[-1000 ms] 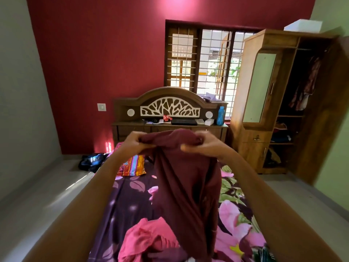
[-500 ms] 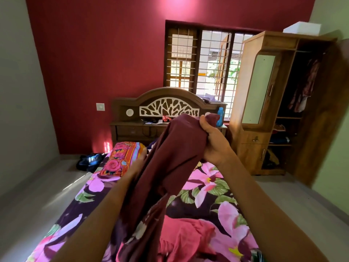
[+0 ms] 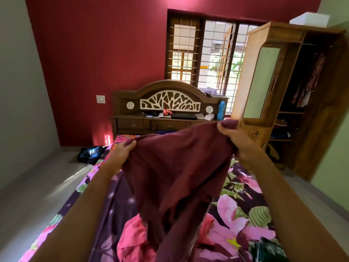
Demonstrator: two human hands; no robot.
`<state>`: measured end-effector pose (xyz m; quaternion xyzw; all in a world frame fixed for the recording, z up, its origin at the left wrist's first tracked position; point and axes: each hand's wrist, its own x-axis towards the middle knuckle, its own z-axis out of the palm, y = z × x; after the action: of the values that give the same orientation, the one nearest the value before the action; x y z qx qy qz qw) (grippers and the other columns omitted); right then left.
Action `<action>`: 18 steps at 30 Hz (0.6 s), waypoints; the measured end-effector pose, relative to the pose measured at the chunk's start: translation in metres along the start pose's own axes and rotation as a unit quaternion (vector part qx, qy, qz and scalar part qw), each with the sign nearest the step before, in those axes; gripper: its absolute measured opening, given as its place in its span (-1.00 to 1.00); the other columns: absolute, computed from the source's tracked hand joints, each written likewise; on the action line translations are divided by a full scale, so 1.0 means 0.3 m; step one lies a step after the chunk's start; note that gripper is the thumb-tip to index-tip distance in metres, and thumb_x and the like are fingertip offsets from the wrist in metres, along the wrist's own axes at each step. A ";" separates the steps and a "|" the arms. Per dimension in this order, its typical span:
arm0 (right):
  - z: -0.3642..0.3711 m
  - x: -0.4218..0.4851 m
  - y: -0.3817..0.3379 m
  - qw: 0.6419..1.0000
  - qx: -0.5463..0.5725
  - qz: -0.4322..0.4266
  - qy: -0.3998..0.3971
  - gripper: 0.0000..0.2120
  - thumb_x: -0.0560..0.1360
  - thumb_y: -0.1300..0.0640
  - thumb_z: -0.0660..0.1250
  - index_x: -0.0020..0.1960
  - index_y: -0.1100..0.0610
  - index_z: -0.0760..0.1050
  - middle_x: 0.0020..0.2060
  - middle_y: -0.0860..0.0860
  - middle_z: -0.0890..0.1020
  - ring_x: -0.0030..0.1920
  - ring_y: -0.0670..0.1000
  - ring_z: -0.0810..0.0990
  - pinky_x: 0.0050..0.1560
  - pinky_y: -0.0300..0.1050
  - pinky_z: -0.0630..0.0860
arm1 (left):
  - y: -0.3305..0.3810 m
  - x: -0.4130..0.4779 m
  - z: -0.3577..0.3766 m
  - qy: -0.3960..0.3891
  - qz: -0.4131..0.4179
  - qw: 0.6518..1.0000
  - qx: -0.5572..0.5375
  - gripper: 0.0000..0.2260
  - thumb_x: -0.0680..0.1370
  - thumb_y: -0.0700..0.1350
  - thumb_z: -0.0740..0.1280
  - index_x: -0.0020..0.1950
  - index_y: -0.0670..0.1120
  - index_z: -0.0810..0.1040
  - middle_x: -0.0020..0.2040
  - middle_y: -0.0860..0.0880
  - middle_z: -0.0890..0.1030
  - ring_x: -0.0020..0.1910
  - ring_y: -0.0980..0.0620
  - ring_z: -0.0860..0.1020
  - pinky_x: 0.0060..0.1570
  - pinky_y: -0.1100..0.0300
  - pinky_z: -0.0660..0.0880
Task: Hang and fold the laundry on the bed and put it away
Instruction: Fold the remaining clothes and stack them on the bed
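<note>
A maroon garment [image 3: 175, 167] hangs stretched between both my hands above the bed [image 3: 243, 216]. My left hand [image 3: 122, 150] pinches its left edge, lower down. My right hand [image 3: 234, 137] grips the other end, held higher and further right. The cloth's lower part drapes down onto the floral bedsheet. A pink garment [image 3: 136, 241] lies crumpled on the bed below the maroon one. A dark green cloth [image 3: 268, 248] shows at the bottom right of the bed.
An open wooden wardrobe [image 3: 264, 76] stands to the right, with clothes [image 3: 309, 82] hanging inside and shelves below. The headboard shelf [image 3: 170, 118] holds a blue bottle [image 3: 221, 110] and small items. A dark bag [image 3: 90, 153] lies on the floor left of the bed.
My hands have moved apart, spreading the maroon garment wide. The left hand came out from under the cloth and now holds its edge; the right hand shifted right.
</note>
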<state>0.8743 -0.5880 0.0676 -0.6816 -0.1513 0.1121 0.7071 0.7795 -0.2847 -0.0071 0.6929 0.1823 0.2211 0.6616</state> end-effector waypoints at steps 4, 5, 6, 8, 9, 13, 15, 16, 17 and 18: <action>-0.122 0.002 0.056 0.959 -0.262 0.088 -0.058 -0.54 0.40 0.03 0.45 0.24 0.08 0.42 0.10 0.09 0.56 0.07 0.11 0.56 0.02 0.07 0.55 | 0.057 0.010 0.006 -0.034 0.027 0.999 0.020 -0.91 0.56 -0.11 0.30 -0.05 -0.04 0.60 -0.22 -0.08 0.65 -0.06 -0.12 0.59 0.08 0.00 0.50; -0.144 -0.009 0.058 0.967 -0.225 0.098 -0.070 -0.45 0.30 0.03 0.52 0.23 0.10 0.44 0.08 0.12 0.58 0.03 0.11 0.59 -0.04 0.02 0.58 | 0.083 -0.004 0.018 -0.055 -0.007 0.998 -0.001 -0.91 0.54 -0.08 0.32 -0.07 -0.05 0.60 -0.27 -0.07 0.67 -0.15 -0.07 0.61 0.00 0.07 0.52; -0.165 -0.013 0.062 0.979 -0.163 0.096 -0.077 -0.36 0.17 0.01 0.60 0.19 0.12 0.47 0.04 0.13 0.62 -0.02 0.10 0.63 -0.13 -0.04 0.59 | 0.107 -0.007 0.024 -0.070 -0.028 0.996 -0.040 -0.87 0.53 -0.04 0.33 -0.08 -0.08 0.60 -0.31 -0.06 0.67 -0.23 -0.01 0.62 -0.06 0.13 0.52; -0.191 -0.025 0.058 0.998 0.043 0.010 -0.054 -0.38 0.08 -0.05 0.62 0.06 0.13 0.52 -0.12 0.08 0.69 -0.18 0.02 0.68 -0.29 -0.17 0.59 | 0.155 0.001 0.019 -0.071 0.000 0.985 -0.158 -0.75 0.52 0.05 0.32 -0.05 -0.14 0.60 -0.26 -0.05 0.69 -0.23 0.05 0.65 -0.04 0.15 0.54; -0.194 -0.026 0.052 0.985 0.167 -0.041 -0.029 -0.55 0.20 -0.05 0.54 0.01 0.12 0.55 -0.20 0.04 0.70 -0.24 -0.01 0.69 -0.33 -0.20 0.59 | 0.176 0.002 0.009 -0.087 0.029 0.965 -0.244 -0.67 0.50 0.11 0.32 0.01 -0.16 0.60 -0.19 -0.06 0.69 -0.15 0.04 0.65 0.01 0.15 0.55; -0.167 -0.037 0.157 0.927 0.373 -0.032 -0.017 -0.55 0.56 -0.17 0.14 -0.12 0.09 0.68 -0.21 0.05 0.70 -0.19 -0.03 0.69 -0.15 -0.13 0.61 | 0.089 -0.011 0.014 -0.149 -0.018 0.938 -0.313 -0.42 0.25 0.36 0.41 -0.02 -0.10 0.65 -0.14 -0.06 0.61 -0.17 0.01 0.58 -0.11 0.13 0.48; -0.158 -0.046 0.305 0.966 0.239 0.090 -0.043 -0.57 0.54 -0.20 0.18 0.08 0.09 0.64 -0.04 0.08 0.69 -0.06 0.02 0.68 -0.01 -0.04 0.59 | -0.084 -0.094 0.070 -0.190 -0.100 0.952 -0.216 -0.63 0.36 0.24 0.40 -0.18 -0.06 0.72 -0.10 -0.09 0.64 -0.18 0.02 0.62 -0.12 0.16 0.52; -0.152 -0.061 0.373 0.974 0.157 0.152 -0.063 -0.60 0.52 -0.17 0.22 0.12 0.09 0.61 0.00 0.09 0.69 -0.04 0.04 0.67 0.01 -0.02 0.58 | -0.161 -0.167 0.103 -0.226 -0.149 0.947 -0.173 -0.74 0.34 0.13 0.48 -0.24 -0.07 0.72 -0.14 -0.11 0.66 -0.24 0.05 0.64 -0.20 0.20 0.57; -0.150 -0.073 0.423 0.974 0.097 0.189 -0.083 -0.64 0.50 -0.13 0.27 0.10 0.10 0.61 0.01 0.10 0.68 -0.04 0.04 0.67 0.05 -0.01 0.57 | -0.218 -0.225 0.130 -0.276 -0.173 0.936 -0.129 -0.77 0.25 0.00 0.58 -0.22 -0.11 0.72 -0.15 -0.12 0.68 -0.27 0.05 0.65 -0.26 0.20 0.59; -0.155 -0.082 0.461 0.973 0.073 0.201 -0.085 -0.66 0.45 -0.10 0.33 0.07 0.12 0.61 0.01 0.10 0.68 -0.04 0.04 0.66 0.08 0.00 0.56 | -0.257 -0.269 0.154 -0.306 -0.182 0.929 -0.103 -0.76 0.21 -0.14 0.59 -0.18 -0.15 0.70 -0.15 -0.13 0.68 -0.26 0.05 0.65 -0.27 0.21 0.59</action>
<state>0.8750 -0.6338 -0.0731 -0.6328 -0.0619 0.3205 0.7021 0.7403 -0.3629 -0.0906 0.6098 0.0704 -0.1079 0.7820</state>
